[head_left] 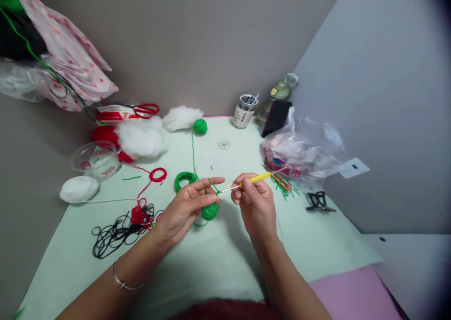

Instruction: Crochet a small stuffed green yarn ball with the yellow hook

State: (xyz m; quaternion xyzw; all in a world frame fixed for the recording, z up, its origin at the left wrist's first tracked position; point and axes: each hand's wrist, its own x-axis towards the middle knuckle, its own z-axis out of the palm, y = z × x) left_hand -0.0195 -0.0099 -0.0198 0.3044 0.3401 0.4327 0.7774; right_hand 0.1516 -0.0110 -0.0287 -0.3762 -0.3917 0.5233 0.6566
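Note:
My left hand [186, 207] is closed on a small green crochet piece [210, 211], which hangs below the thumb and fingertips. Green yarn runs over its raised index finger. In my right hand [256, 202] is a yellow-handled crochet hook [260, 178], gripped between thumb and fingers. The metal tip of the hook points left and meets the green yarn just above the crochet piece. Behind the left hand lies a loose coil of green yarn [182, 181]. A strand leads back to a small green yarn ball [200, 127].
Left: white yarn ball [79, 189], plastic tub [112, 162], white stuffing [143, 137], red-handled scissors [148, 110], tangled black cord [112, 235], red yarn [157, 175]. Right: plastic bag [303, 151], yarn scraps [282, 184], black hair clip [319, 201]. Back: pen tin [243, 114], phone [277, 118], bottle [281, 90].

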